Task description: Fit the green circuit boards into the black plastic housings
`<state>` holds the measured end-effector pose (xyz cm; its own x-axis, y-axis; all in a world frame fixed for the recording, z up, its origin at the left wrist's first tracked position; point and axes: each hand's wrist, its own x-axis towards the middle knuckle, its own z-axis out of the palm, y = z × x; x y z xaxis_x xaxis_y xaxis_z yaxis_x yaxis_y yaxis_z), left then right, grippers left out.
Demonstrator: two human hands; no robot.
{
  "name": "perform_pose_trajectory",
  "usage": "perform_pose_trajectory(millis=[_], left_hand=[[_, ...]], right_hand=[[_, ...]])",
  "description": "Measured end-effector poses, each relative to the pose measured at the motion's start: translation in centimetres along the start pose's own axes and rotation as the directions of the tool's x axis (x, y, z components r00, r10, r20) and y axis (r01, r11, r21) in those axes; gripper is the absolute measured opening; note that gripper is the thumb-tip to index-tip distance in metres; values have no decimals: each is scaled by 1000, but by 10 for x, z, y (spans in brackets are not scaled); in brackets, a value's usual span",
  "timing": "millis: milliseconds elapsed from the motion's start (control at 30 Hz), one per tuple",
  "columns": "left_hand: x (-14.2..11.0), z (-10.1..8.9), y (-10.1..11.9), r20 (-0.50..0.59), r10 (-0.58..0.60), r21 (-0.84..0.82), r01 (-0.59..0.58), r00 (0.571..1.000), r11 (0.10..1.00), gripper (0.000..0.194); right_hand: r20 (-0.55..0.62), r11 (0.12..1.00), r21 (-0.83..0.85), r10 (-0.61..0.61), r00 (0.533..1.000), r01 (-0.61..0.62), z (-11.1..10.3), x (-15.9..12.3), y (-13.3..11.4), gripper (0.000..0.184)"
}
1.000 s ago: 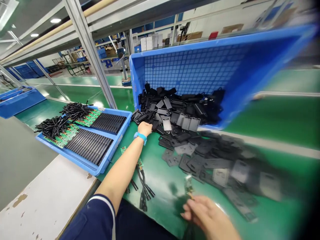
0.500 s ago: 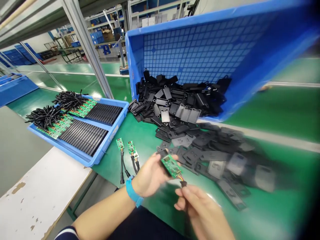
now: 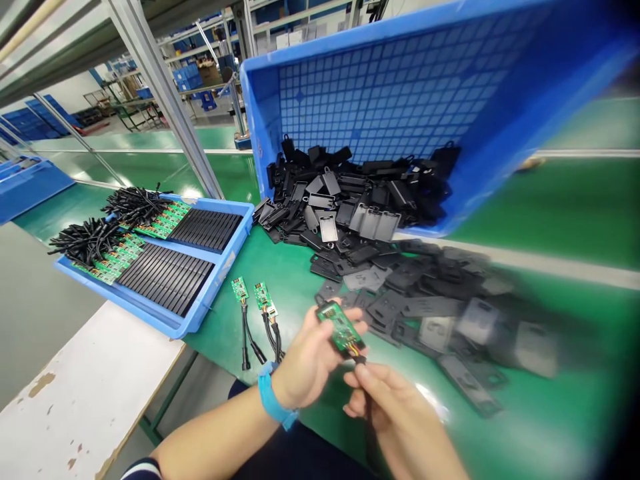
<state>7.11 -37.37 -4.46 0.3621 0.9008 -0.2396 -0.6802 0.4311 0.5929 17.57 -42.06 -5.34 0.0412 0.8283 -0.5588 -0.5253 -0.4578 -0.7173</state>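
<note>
The left hand (image 3: 310,360) cradles a small green circuit board (image 3: 343,331), fingers curled around its edge, while the right hand (image 3: 395,407) pinches its black wire (image 3: 360,360) between fingertips and thumb. Beyond lie two wired boards (image 3: 250,292) on a green mat (image 3: 285,273), a blue tray (image 3: 225,267), and a tilted blue crate (image 3: 260,113) spilling black plastic covers (image 3: 350,200).

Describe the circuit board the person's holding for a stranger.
Below the tipped blue crate, on the green bench, the left hand holds a green circuit board. Unlike the two boards lying nearby, it is raised, its wire pinched by the right hand.
</note>
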Motion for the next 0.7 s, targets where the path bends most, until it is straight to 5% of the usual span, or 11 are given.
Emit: perform_pose_trajectory(millis=[200, 533, 700], left_hand=[[4, 1, -8, -121, 70, 166, -50, 990, 985, 31], [9, -3, -11, -164, 113, 134, -91, 980, 987, 28], [10, -4, -15, -201, 114, 133, -88, 973, 987, 33]], right_hand=[[34, 999, -25, 28, 999, -27, -1, 4, 3, 25], [97, 996, -62, 65, 993, -59, -6, 15, 11, 32], [-13, 951, -276, -148, 989, 138, -9, 13, 12, 30]])
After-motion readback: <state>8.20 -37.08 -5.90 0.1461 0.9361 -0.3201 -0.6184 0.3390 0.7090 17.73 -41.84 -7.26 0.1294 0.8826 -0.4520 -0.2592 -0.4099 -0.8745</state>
